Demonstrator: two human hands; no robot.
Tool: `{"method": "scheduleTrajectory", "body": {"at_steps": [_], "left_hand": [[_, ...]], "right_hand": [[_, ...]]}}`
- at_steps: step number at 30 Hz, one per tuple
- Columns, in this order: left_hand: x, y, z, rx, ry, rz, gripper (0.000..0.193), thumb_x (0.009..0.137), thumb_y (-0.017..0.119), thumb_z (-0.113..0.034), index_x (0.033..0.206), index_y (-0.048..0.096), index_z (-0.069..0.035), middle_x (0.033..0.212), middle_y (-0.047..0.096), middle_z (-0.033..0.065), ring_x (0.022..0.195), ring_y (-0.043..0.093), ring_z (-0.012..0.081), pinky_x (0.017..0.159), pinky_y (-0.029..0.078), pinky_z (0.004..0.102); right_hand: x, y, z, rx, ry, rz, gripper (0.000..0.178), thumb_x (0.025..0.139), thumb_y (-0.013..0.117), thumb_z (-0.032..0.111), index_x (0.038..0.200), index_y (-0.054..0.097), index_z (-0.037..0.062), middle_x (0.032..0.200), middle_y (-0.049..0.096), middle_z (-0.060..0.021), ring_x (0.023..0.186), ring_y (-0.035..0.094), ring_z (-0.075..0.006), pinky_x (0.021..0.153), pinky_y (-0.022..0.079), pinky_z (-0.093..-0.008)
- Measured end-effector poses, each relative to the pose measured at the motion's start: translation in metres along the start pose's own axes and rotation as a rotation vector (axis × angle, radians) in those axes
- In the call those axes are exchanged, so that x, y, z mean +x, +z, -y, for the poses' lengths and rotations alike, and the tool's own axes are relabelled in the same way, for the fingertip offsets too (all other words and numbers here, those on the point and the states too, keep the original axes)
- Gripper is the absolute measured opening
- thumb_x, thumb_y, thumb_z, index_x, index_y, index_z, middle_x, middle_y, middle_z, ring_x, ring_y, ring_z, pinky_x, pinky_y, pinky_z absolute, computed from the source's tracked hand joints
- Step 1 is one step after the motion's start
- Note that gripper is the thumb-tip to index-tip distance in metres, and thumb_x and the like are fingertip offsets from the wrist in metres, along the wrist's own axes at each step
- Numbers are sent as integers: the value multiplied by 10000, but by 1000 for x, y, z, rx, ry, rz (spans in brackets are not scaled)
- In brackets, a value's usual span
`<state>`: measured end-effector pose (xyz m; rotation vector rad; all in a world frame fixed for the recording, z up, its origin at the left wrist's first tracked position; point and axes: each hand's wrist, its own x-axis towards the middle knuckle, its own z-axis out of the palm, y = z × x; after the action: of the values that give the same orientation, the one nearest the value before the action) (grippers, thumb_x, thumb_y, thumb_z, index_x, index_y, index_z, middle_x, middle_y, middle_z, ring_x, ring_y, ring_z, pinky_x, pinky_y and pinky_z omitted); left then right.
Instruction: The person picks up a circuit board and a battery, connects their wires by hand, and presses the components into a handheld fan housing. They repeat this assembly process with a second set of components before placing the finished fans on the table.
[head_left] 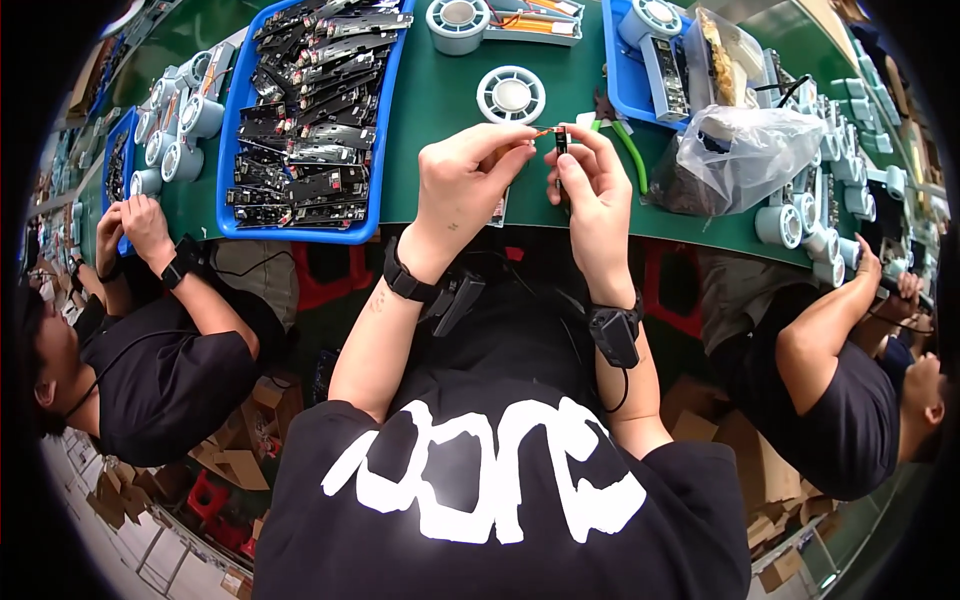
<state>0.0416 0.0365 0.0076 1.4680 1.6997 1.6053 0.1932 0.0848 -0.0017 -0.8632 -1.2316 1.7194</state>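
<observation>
My left hand is closed in a pinch on a thin orange-red wire. Between the thumb and fingers of my right hand is a narrow black circuit board, held upright. The wire's far end reaches the top of this board; whether it is joined there I cannot tell. Both hands are raised over the near edge of the green table. Just beyond them lies a pale blue round fan housing with a spoked ring. Cutting pliers with green handles rest beside my right hand.
A blue tray full of black circuit boards stands at left. Fan housings with orange wires lie at the back. At right are another blue tray, a clear plastic bag and several fan units. Co-workers sit on both sides.
</observation>
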Motion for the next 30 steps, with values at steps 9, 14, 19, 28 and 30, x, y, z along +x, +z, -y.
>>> {"method": "scheduleTrajectory", "body": {"at_steps": [9, 14, 19, 28, 30], "left_hand": [[-1, 1, 8, 97, 179, -35, 128, 833, 775, 27, 951, 746, -12, 863, 734, 60, 655, 624, 71, 562, 473, 202], [-5, 3, 5, 138, 204, -74, 134, 820, 788, 25, 934, 736, -20, 834, 718, 44, 631, 602, 74, 551, 456, 204], [-8, 4, 3, 54, 43, -63, 131, 805, 800, 19, 904, 730, -31, 813, 704, 33, 611, 582, 74, 532, 441, 208], [-7, 4, -5, 146, 106, -76, 176, 753, 803, 17, 887, 719, -61, 780, 699, 29, 680, 626, 165, 586, 522, 281], [-8, 4, -5, 182, 151, -81, 177, 746, 798, 24, 874, 713, -64, 772, 695, 30, 686, 630, 180, 595, 528, 290]], "right_hand": [[-6, -1, -1, -213, -102, 26, 345, 982, 619, 18, 1324, 579, 15, 1074, 665, -62, 860, 590, -77, 698, 464, -210], [-11, -1, -2, -252, -117, 36, 343, 974, 631, 13, 1316, 598, 16, 1093, 667, -63, 952, 617, -95, 761, 479, -211], [-12, -1, -2, -238, -87, 36, 348, 971, 633, 13, 1317, 599, 16, 1098, 668, -71, 992, 623, -107, 794, 487, -219], [-20, 4, 3, -267, -102, -1, 346, 943, 670, -11, 1286, 624, 2, 1086, 664, -68, 953, 630, -102, 824, 507, -225], [-22, 5, 3, -285, -105, -19, 347, 937, 680, -14, 1281, 637, -2, 1081, 664, -61, 945, 631, -98, 829, 509, -222]]}}
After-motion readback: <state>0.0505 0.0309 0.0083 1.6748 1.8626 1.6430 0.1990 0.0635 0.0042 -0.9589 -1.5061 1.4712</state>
